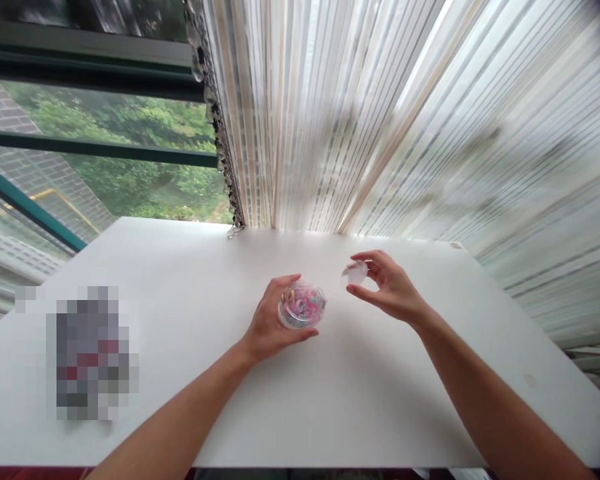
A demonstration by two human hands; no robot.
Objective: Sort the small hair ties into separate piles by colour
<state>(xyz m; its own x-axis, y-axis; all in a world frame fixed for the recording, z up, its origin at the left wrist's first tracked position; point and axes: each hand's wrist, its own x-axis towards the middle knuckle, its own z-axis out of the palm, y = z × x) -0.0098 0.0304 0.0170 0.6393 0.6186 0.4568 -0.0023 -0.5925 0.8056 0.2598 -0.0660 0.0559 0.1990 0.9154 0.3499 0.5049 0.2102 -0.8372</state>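
My left hand (273,320) is wrapped round a clear jar (303,305) near the middle of the white table. Many small pink, teal and yellow pieces show inside it; their kind is too small to tell. To the right and a little farther back, my right hand (387,283) grips a small translucent lid (356,272) between thumb and fingers, above the tabletop. The lid is apart from the jar, with a short gap between them.
The white table (330,413) spreads under both hands. At its left lies a blurred-out grey and red thing (87,353). Striped curtains (320,120) hang along the far and right edges. A window (105,153) with green-framed bars stands at the back left.
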